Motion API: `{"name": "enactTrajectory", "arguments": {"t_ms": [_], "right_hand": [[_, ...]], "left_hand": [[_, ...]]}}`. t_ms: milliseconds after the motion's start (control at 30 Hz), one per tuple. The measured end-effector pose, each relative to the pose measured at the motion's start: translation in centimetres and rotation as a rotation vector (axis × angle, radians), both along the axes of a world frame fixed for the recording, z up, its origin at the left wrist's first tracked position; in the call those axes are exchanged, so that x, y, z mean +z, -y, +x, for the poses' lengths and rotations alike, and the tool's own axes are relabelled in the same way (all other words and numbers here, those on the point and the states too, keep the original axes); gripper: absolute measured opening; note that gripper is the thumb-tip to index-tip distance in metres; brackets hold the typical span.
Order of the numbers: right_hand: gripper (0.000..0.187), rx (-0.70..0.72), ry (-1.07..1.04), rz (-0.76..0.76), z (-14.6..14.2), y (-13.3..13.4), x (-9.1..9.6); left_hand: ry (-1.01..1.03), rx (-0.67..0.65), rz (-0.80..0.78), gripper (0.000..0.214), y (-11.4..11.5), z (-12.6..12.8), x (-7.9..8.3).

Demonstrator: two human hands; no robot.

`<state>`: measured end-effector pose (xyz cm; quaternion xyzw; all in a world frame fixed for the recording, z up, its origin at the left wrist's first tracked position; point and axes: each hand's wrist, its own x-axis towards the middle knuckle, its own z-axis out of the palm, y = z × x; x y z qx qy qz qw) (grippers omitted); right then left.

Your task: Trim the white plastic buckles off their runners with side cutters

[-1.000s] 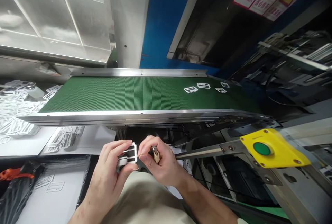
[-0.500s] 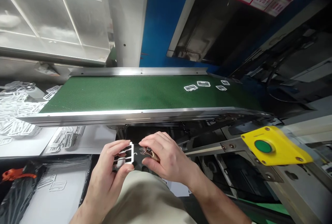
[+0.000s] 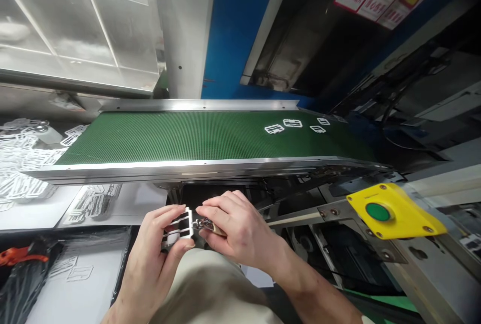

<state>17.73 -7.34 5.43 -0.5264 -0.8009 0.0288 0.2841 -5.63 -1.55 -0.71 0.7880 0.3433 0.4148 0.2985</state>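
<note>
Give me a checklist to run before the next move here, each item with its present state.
1. Grip of left hand on frame: ok.
2. Grip of right hand on tool: ok.
3. Tip of tool at the right edge of frame: ok.
4. Tip actually touching frame: cannot tell.
5. Fingers of left hand apart from the tip: cannot tell.
6. The loose frames on the belt lie away from both hands: ok.

Frame [image 3: 188, 224] in front of belt [image 3: 188, 136]
</note>
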Motion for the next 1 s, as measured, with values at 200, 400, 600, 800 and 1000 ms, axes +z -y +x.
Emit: {"name": "enactTrajectory", "arguments": {"t_ms": [200,400,600,800,1000], "right_hand": [[0.031,0.0,0.064,-0.06,0.0,0.0,1.1],[0.029,-0.025,0.216,-0.035,0.3,-0.4,0.8],[0.047,0.041,-0.167,-0.098,0.6,-0.9,0.5],[0.048,0.038,-0.124,-0.072,0.9,-1.0,2.8],[0.039,0.081,0.01,-0.004,-0.1,-1.3,4.1]], "left_hand": [[-0.012,0.044,-0.023,0.035,0.5,-0.1,0.1],[-0.007,0.075,-0.072,0.036,0.6,0.2,0.1],[0.174,-0.008,-0.36,0.035,0.3,0.1,0.4],[0.55,-0.019,-0.694,0.061,0.5,0.3,1.5],[0.572,-0.061,-0.653,0.062,0.5,0.4,1.4]]}}
